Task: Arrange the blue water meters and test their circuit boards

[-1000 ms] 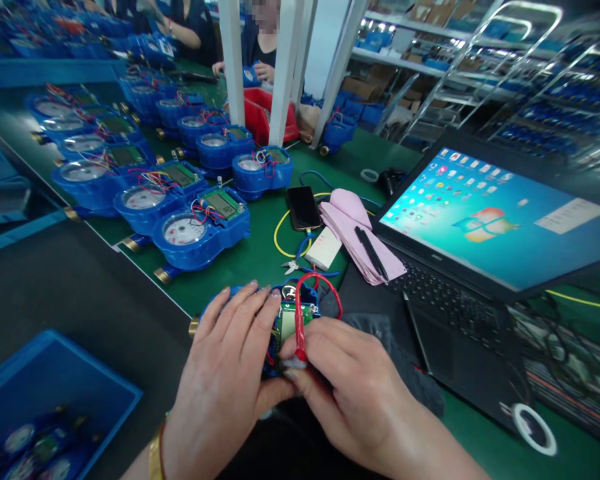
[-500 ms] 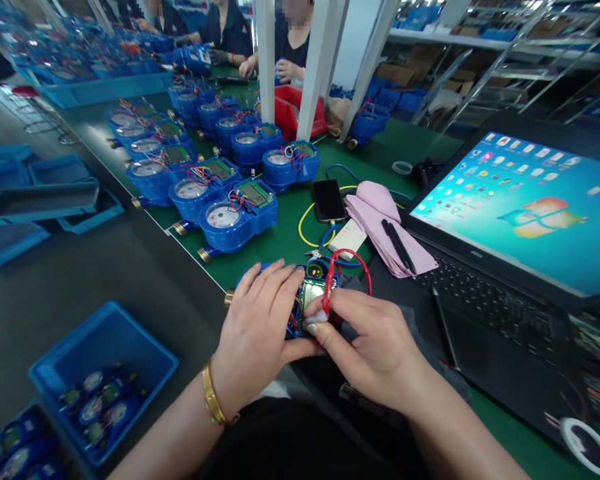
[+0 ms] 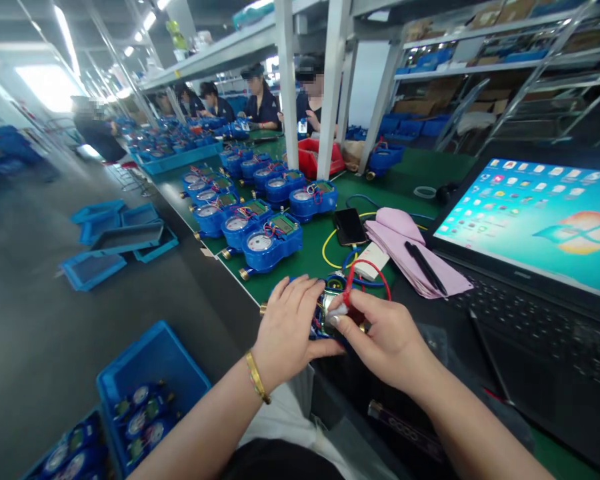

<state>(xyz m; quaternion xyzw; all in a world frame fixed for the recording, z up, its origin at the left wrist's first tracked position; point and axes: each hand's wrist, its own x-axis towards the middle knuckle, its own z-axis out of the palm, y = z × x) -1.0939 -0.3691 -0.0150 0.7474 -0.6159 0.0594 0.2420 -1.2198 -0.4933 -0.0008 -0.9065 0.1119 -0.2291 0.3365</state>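
Note:
A blue water meter with an exposed circuit board and small display lies at the table's near edge, largely covered by my hands. Across its left part spreads my left hand, fingers on top and thumb along the near side, gripping it. My right hand is closed in a pinch on a whitish piece at the end of a red cable, held against the board. Its exact tip is hidden by my fingers. Beyond my left hand stand rows of similar water meters with dials, displays and loose wires.
An open laptop stands at right, near a pink cloth with a black pen. A phone lies behind the meter. Lower left is a blue bin containing meters. White posts rise mid-table; several people sit beyond.
The camera view has tilted up and shifted left, so the scene sits lower and further right. Both hands keep nearly the same hold on the meter and the red-cabled piece.

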